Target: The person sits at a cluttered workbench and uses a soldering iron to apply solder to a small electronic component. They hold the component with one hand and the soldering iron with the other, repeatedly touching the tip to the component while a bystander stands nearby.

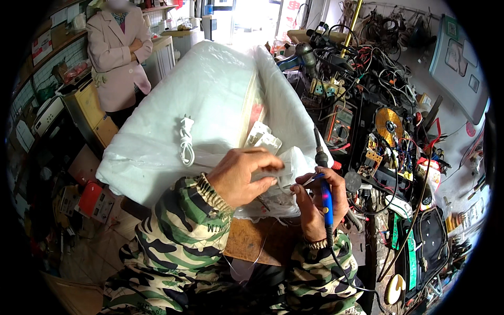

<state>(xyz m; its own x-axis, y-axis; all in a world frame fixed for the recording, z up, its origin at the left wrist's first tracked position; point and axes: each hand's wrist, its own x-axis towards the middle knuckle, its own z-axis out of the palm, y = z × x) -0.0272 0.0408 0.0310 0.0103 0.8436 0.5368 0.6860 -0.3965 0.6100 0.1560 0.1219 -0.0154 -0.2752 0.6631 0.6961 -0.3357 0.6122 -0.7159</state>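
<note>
My right hand (pixel 321 207) is closed round a blue soldering iron (pixel 326 202), its metal tip pointing up and away from me. Thumb and forefinger also pinch a thin wire end, white and blue. Just left of it, my left hand (pixel 247 176) has thumb and fingers apart, fingertips slightly blurred, with nothing visible in them. Beyond that hand, a white plastic part (pixel 263 138) lies on a large foam-wrapped object (pixel 210 89). A coiled white power cord (pixel 186 140) with a two-pin plug rests on the wrap. Clear plastic lies bunched between my hands.
A brown wooden surface (pixel 260 239) is in front of me. Along the right, a cluttered bench holds a multimeter (pixel 340 123), a copper coil disc (pixel 388 123), circuit boards and tangled cables. A person in a pale pink coat (pixel 113 58) stands far left, arms folded. A red box (pixel 94 199) sits low left.
</note>
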